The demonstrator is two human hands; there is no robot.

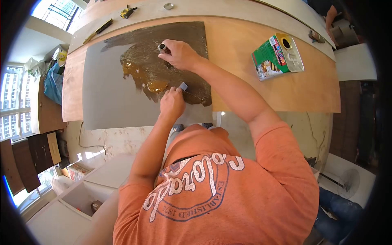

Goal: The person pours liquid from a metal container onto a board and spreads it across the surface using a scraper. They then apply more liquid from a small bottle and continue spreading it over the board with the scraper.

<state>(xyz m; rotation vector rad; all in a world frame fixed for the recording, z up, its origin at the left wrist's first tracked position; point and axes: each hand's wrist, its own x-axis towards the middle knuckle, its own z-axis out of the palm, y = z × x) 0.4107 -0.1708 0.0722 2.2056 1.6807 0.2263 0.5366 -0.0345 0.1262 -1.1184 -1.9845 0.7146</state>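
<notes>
A grey sheet (107,94) lies on a plywood board, partly coated with wet brown, amber glue (157,86). My left hand (172,105) is closed on a small flat spreader (183,86), whose pale blue-grey blade points to the right over the coated area. Farther up the sheet, my right hand (181,55) wraps round a small cylindrical container (162,47). Its round top with a dark centre faces me; the hand hides the rest. Thick amber puddles sit left of both hands.
A green-labelled rectangular can (277,57) stands on the plywood (232,53) at right. A brush (98,31), a tape measure (128,12) and a round lid (168,6) lie at the far side. Another person's arm (331,20) shows upper right; a fan (349,182) stands lower right.
</notes>
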